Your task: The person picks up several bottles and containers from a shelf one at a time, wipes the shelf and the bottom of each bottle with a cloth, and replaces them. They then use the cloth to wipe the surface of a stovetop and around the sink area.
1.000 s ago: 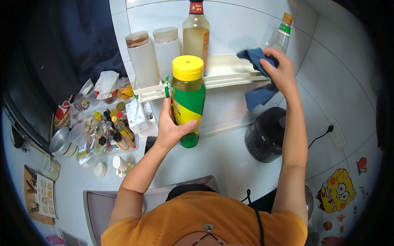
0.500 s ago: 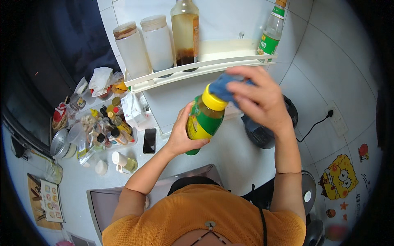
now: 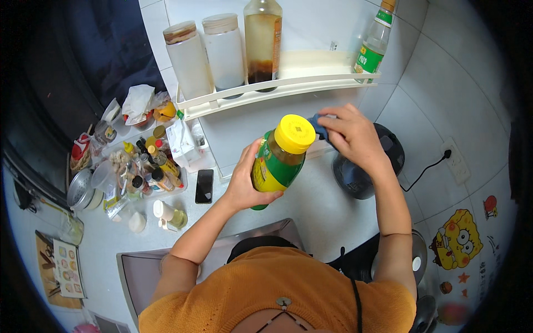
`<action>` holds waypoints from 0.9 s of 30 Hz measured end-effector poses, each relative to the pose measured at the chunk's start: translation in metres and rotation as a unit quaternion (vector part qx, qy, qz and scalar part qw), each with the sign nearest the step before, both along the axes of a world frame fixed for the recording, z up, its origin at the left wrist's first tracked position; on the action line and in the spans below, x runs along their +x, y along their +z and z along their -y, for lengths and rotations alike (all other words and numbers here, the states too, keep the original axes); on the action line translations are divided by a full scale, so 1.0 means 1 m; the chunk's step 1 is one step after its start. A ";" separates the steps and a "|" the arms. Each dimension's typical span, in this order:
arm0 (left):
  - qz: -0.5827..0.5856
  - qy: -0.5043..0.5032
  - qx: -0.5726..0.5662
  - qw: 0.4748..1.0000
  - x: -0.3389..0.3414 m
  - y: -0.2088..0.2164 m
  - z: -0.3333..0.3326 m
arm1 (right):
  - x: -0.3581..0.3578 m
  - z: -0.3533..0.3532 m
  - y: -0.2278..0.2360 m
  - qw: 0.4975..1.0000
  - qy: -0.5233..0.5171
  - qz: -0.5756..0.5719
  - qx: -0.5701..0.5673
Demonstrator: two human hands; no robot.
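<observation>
My left hand point(image 3: 245, 180) grips a green bottle point(image 3: 275, 166) with a yellow cap and a yellow-and-green label, tilted over the counter. Its cap point(image 3: 295, 134) is on. Beside the cap, my right hand point(image 3: 355, 136) pinches a bunched blue cloth point(image 3: 322, 131), which seems to touch the cap's right side. Most of the cloth is hidden by the fingers.
Above runs a white wall shelf point(image 3: 311, 79) with two lidded jars, a brown-liquid bottle point(image 3: 262, 47) and a green-labelled bottle point(image 3: 370, 53). A black appliance point(image 3: 369, 161) stands right. Left are a phone point(image 3: 204, 186), several condiment bottles point(image 3: 158, 166) and a sink point(image 3: 139, 277).
The blue cloth has come off the top of the cap to its right side, uncovering the cap. My right hand moved slightly down with it; the bottle stays in my left hand.
</observation>
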State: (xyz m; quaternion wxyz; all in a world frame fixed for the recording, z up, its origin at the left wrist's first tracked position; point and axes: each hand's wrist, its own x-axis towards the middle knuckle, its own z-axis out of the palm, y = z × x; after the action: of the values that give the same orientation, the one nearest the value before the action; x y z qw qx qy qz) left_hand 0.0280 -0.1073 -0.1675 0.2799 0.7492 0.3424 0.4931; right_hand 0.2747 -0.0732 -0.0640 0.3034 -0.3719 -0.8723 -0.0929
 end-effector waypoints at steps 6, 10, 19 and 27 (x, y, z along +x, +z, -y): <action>-0.001 -0.015 -0.027 1.000 -0.001 -0.013 -0.006 | -0.020 0.020 0.026 0.983 0.164 -0.076 0.017; 0.095 -0.085 -0.159 0.979 -0.003 -0.029 -0.011 | -0.032 0.004 0.005 0.981 0.149 -0.117 -0.045; 0.245 -0.178 -0.190 0.934 0.003 -0.015 -0.015 | -0.047 0.001 -0.043 0.935 0.131 -0.329 0.025; 0.377 -0.174 -0.243 0.876 0.009 -0.007 -0.012 | -0.065 0.018 -0.097 0.937 0.197 -0.284 0.053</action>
State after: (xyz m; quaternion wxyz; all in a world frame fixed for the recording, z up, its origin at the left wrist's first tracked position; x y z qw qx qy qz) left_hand 0.0375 -0.0952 -0.1747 0.6427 0.4622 0.1838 0.5827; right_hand 0.2097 -0.0915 -0.1605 0.5701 -0.1869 -0.7994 0.0320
